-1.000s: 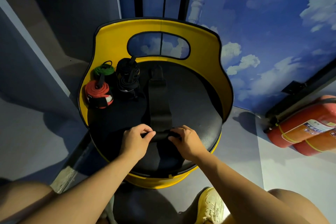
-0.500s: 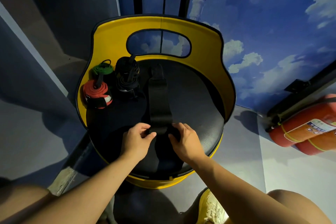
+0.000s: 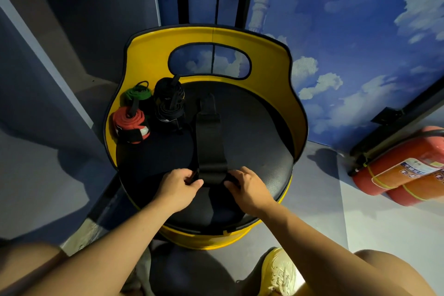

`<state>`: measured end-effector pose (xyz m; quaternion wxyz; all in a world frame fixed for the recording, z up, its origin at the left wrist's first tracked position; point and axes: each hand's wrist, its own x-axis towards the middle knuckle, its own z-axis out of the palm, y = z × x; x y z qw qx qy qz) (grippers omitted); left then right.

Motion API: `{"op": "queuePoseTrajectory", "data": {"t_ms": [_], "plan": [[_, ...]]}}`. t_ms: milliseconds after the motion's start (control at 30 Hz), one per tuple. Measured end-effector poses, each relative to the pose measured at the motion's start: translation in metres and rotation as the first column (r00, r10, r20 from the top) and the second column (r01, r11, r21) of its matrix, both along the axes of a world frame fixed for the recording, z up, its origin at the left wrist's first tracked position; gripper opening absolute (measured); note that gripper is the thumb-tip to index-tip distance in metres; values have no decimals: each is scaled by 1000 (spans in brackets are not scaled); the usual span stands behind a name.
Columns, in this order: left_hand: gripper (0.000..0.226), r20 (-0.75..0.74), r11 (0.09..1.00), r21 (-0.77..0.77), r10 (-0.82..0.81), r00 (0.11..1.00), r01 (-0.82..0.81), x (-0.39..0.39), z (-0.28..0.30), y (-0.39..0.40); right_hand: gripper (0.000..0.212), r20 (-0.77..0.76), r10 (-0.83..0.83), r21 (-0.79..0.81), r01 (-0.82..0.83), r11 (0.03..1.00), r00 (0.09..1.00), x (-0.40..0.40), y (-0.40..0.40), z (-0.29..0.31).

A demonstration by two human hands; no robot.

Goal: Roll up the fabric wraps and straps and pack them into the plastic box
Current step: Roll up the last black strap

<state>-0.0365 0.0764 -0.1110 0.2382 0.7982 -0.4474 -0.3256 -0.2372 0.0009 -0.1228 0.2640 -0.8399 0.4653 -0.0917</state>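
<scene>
Black seat (image 3: 252,142) holds rolled wraps (image 3: 131,125) beyond both hands (image 3: 176,184), each grip pinching the black strap (image 3: 210,149).

Dim, blue-tinted scene lit from above, with soft shadows on the floor (image 3: 60,175), mild sheen on the black seat (image 3: 259,142), and wide-angle bending at edges.

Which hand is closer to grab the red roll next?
Probably the left hand. The red roll sits at the seat's left side, up from that hand. The right hand would have to cross over the black strap that both hands are pinching.
</scene>
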Motion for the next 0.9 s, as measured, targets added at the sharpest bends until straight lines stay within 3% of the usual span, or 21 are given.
{"op": "queuePoseTrajectory", "data": {"t_ms": [200,333,500,567,633,667,733,800,900], "plan": [[45,14,995,102,13,1000,-15,4,5,-15,35,94,-92,27,90,996,991,9,-5,-1],[41,-1,988,154,27,1000,-27,8,5,-25,20,225,-104,-7,108,994,969,13,-7,-3],[39,-14,985,162,70,997,-67,10,4,-31,36,190,-15,-39,23,999,982,8,-11,-6],[34,13,986,113,120,993,-120,9,3,-30,37,192,-17,-45,26,999,981,9,-14,-7],[41,91,986,-30,163,982,-161,9,5,-25,36,194,-33,-36,41,999,981,10,-17,-5],[44,149,984,-129,145,978,-126,9,4,-22,35,191,-37,-31,44,999,981,11,-19,-4],[30,254,965,-262,51,966,18,9,2,-18,33,192,-35,-25,40,999,981,11,-19,-2],[19,228,963,-257,-23,973,83,7,0,-13,31,206,-46,-7,48,999,977,10,-17,-1],[28,122,979,-185,-61,991,83,7,0,-6,27,255,-95,48,86,995,962,7,-14,0]]}}
